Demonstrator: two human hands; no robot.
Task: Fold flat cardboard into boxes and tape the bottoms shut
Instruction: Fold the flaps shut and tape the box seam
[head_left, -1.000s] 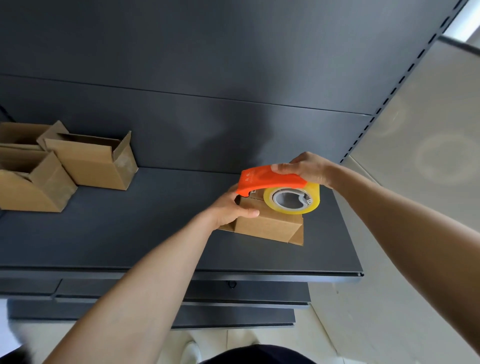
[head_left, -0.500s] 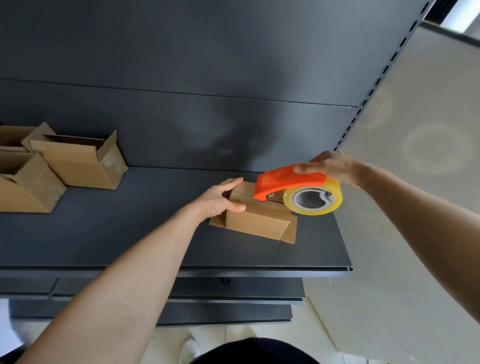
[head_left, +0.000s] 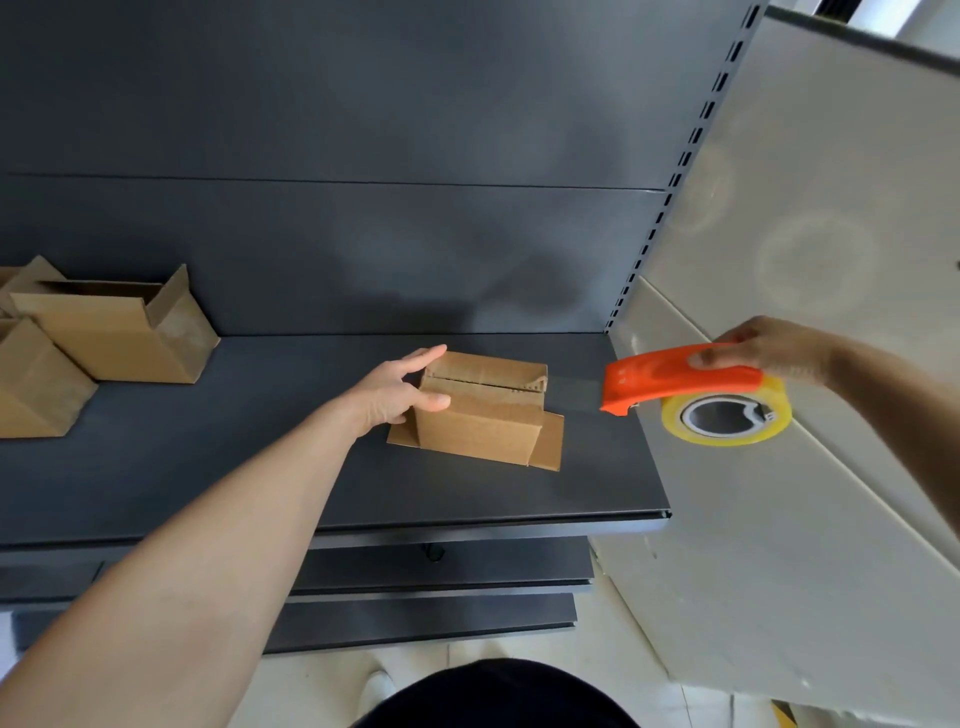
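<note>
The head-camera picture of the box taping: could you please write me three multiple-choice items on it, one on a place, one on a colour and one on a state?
1. Where is the tape dispenser?
A. Right of the box, held in the air
B. Lying on the box
C. On the floor

2. What colour is the dispenser's handle?
A. Blue
B. Orange
C. Black

3. What is the left hand doing?
A. Hanging free of the box
B. Holding the dispenser
C. Resting against the box's left end

Answers:
1. A: the right hand holds the tape dispenser off to the right of the box, past the edge of the shelf, with a strip of clear tape stretched between them.
2. B: the handle is orange, over a yellowish roll.
3. C: the left hand touches the box's left end, thumb on the front face.
</note>
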